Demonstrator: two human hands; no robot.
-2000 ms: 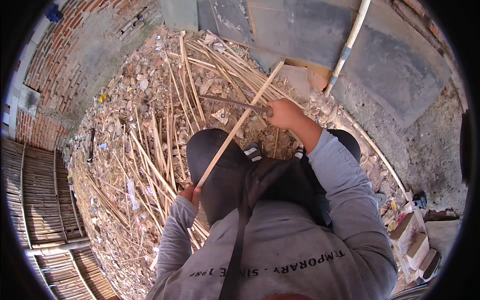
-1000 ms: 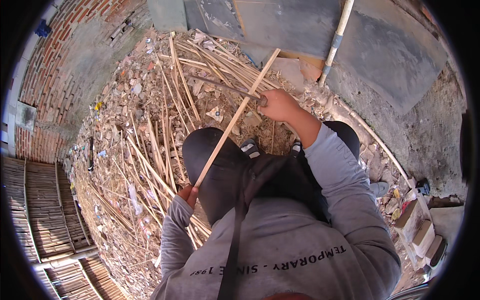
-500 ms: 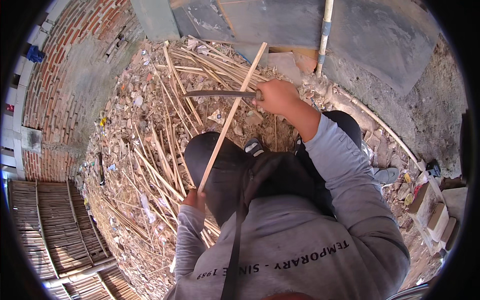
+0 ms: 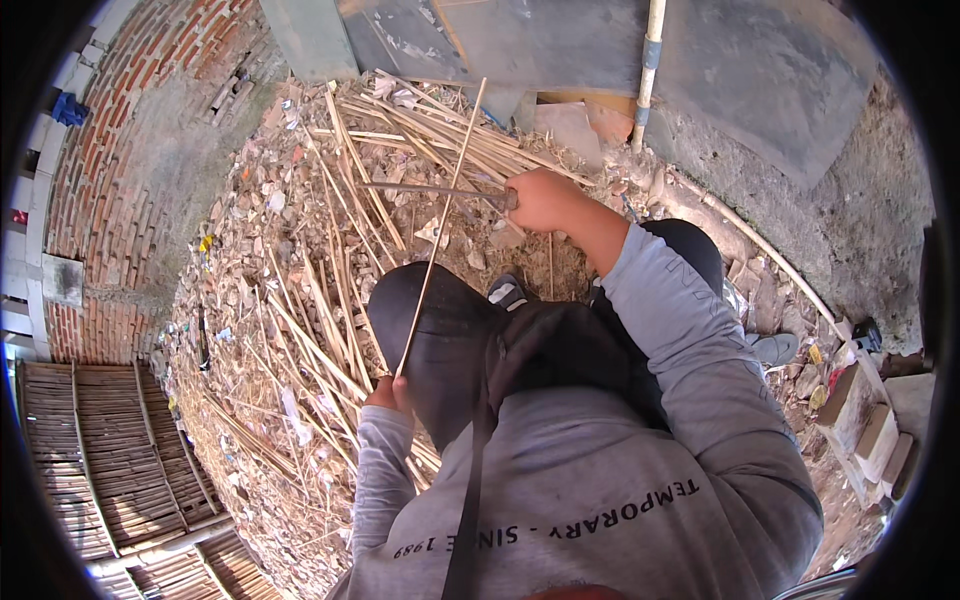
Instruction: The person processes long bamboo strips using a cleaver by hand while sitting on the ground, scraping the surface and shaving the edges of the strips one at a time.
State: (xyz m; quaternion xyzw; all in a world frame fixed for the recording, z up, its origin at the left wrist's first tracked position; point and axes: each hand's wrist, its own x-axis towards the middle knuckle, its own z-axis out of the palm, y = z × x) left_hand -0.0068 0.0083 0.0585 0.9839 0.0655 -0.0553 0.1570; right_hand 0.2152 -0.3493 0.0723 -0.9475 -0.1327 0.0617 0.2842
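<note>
Probably light and springy, the thin strip (image 4: 437, 240) is best pinched near its end, as by the left grip (image 4: 386, 392); the knife (image 4: 425, 188) is held in the right grip (image 4: 545, 203).

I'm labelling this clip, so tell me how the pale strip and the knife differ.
The pale strip is light tan; the knife has a dark blade.
The strip looks longer in this view than the visible part of the knife.
The strip slants steeply up the picture from the left hand; the knife lies nearly level, gripped by the right hand.
Shared: both look long and narrow, and they cross in this view.
</note>
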